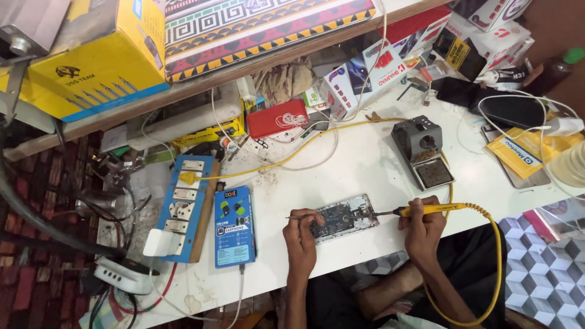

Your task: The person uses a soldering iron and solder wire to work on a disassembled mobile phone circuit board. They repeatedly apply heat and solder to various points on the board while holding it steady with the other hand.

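While hands work, the opened phone (342,218) nears the table edge (390,247).

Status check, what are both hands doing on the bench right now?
Left hand pinches tweezers at the opened phone. Right hand grips yellow soldering iron, tip on the board. Iron stand sits behind, clear of both.

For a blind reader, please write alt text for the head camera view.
The right hand holds a yellow soldering iron to an opened phone on a white table; the left hand holds tweezers there.
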